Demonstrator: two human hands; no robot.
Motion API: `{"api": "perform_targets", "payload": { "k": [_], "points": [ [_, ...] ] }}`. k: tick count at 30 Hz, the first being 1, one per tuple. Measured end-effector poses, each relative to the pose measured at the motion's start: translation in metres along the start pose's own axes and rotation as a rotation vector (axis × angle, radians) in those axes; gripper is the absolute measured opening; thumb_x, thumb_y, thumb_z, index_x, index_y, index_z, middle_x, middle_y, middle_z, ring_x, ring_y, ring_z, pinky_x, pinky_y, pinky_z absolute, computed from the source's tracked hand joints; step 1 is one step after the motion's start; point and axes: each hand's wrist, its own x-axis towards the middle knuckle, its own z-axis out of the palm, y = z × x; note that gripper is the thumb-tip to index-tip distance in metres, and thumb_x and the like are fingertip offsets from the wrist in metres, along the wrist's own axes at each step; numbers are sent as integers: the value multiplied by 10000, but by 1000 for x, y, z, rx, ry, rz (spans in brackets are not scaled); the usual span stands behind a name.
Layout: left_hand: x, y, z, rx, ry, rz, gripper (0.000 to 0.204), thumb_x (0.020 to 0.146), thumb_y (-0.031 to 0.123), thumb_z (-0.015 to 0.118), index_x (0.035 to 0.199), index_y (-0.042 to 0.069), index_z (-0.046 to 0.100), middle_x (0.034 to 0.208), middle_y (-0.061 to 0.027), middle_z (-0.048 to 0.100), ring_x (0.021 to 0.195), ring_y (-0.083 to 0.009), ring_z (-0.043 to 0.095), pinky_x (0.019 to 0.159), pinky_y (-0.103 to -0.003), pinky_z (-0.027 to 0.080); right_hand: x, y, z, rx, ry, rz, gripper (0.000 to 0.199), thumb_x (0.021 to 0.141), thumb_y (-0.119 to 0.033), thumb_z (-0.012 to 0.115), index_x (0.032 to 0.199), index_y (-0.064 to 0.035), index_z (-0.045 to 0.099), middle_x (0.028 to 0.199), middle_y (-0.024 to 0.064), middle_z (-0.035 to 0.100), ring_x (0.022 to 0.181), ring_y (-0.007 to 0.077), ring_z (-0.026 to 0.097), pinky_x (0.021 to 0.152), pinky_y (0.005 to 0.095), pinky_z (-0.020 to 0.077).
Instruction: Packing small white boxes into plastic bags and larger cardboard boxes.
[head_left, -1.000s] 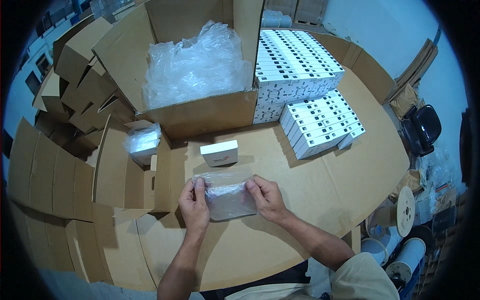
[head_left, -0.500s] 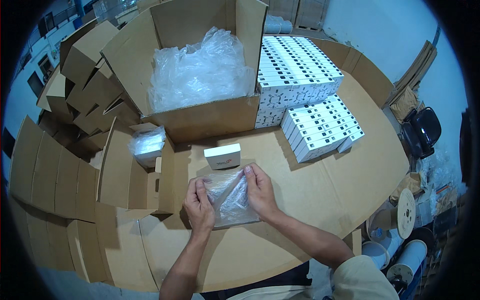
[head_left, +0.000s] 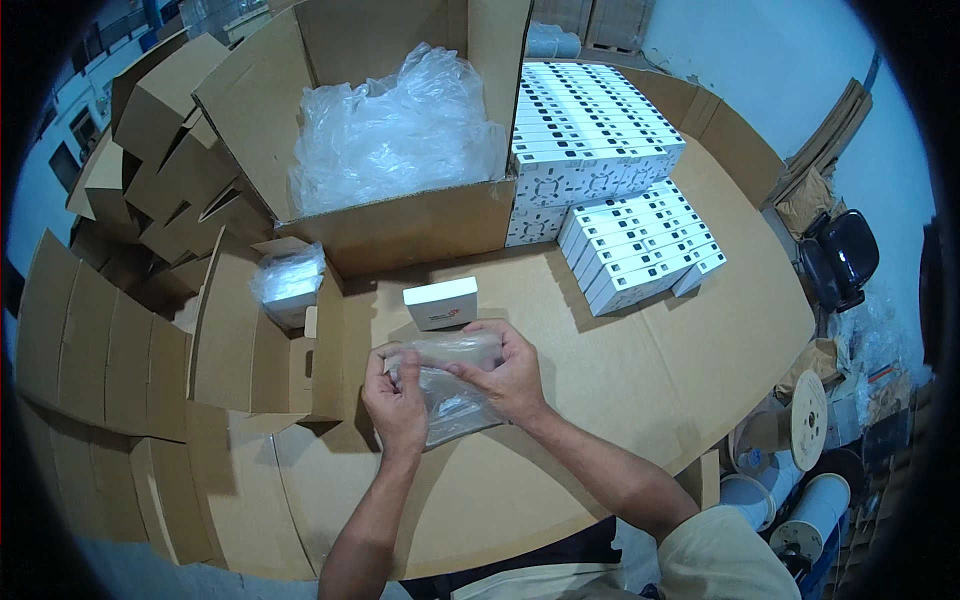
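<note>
Between my two hands is a clear plastic bag [head_left: 455,395], its mouth edge spread toward the far side. My left hand [head_left: 398,405] pinches the bag's left edge with the thumb on top. On the right edge, my right hand [head_left: 508,375] grips the film, its thumb pointing inward. Just beyond the bag, a small white box [head_left: 441,304] with a small reddish print stands on the cardboard table surface [head_left: 620,390]. To the left sits an open brown carton [head_left: 265,360] holding a few plastic-wrapped white boxes [head_left: 288,285].
Behind stands a large open carton [head_left: 420,225] heaped with clear plastic bags [head_left: 400,135]. Stacked white boxes [head_left: 600,130] and a lower row of white boxes [head_left: 640,245] are at the back right. Empty brown cartons [head_left: 165,160] pile up at the left; cable spools [head_left: 808,420] stand at the lower right.
My hands have shifted on the bag, and its far edge has been pulled wider. My right thumb has moved inward over the film. The white box stays standing in place.
</note>
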Motion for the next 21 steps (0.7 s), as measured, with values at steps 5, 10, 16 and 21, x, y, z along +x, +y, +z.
{"api": "perform_targets", "payload": {
  "k": [5,10,16,21],
  "points": [
    [0,6,-2,-14,-103,-116,193,978,184,719,975,-3,669,892,-19,687,816,-68,620,722,-232,497,3,3,-5,85,-112,84,207,985,-163,701,1018,41,698,871,34,720,777,54,631,656,240,520],
    [1,4,-1,-64,-78,-137,200,1001,189,686,979,-10,678,856,-10,670,789,-61,606,718,-228,489,9,1,-14,106,-12,241,215,1033,-172,630,1034,28,709,807,-20,668,760,51,596,645,218,477],
    [4,-5,-7,10,-77,-108,218,1027,209,646,1002,-5,679,849,3,657,785,-57,569,717,-229,472,18,-3,-24,-89,93,-138,174,955,-118,696,1103,-28,705,1035,58,710,960,149,665,803,293,520],
    [2,0,-2,37,-107,-110,222,1028,215,644,1020,-4,681,861,1,659,795,-58,572,729,-236,476,22,-9,-31,-305,-53,-401,271,838,-61,761,1105,-60,715,1233,110,666,1173,259,614,979,378,498]
  ]
}}
